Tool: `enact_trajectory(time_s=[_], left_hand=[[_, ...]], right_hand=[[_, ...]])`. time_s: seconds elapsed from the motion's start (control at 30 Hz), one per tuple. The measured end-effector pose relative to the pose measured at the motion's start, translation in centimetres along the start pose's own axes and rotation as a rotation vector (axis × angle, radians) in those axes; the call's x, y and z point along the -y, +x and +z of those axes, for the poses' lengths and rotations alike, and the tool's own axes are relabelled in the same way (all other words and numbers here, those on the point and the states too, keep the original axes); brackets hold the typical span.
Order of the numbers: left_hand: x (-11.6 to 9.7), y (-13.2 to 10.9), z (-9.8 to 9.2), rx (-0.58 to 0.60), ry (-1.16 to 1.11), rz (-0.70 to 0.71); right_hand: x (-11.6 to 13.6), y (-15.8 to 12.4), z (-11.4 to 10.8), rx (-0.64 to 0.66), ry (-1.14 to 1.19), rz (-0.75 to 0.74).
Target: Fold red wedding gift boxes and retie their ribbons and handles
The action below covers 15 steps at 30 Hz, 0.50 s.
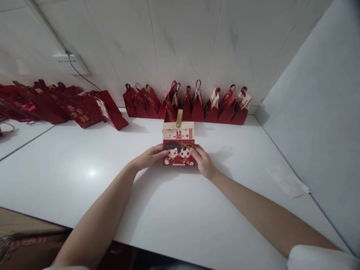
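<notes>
Heap of red bags (70,107) is lying flat over on the left, your left hand (147,157) is pinching the left edge of the cartoon-couple box (178,144) standing mid tabletop (180,198), already looking folded with its gold tab (179,118) up, finished-looking pouches (187,107) are lining the wall (182,45) behind, and your right hand (204,161) is pinching the right edge

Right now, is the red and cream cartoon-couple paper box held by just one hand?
No: the left hand and the right hand each touch one side of the box.
</notes>
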<state>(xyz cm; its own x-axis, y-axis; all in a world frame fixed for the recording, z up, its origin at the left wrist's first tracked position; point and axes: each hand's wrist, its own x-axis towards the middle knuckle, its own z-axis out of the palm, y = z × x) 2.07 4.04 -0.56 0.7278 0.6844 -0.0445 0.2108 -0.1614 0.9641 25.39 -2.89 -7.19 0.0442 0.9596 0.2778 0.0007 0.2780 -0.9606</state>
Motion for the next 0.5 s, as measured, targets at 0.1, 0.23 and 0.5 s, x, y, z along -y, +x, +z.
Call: enact_trajectory(time_s=[0.1, 0.23, 0.5], left_hand=[[-0.2, -0.2, -0.3, 0.081, 0.046, 0.021], [-0.2, -0.4, -0.5, 0.141, 0.156, 0.022], [1.0, -0.1, -1.0, 0.111, 0.309, 0.138]], right_hand=[[-0.1, 0.0, -0.2, 0.001, -0.011, -0.001], [-0.1, 0.1, -0.3, 0.004, -0.037, -0.008], [0.2, -0.1, -0.2, 0.032, -0.096, -0.052]])
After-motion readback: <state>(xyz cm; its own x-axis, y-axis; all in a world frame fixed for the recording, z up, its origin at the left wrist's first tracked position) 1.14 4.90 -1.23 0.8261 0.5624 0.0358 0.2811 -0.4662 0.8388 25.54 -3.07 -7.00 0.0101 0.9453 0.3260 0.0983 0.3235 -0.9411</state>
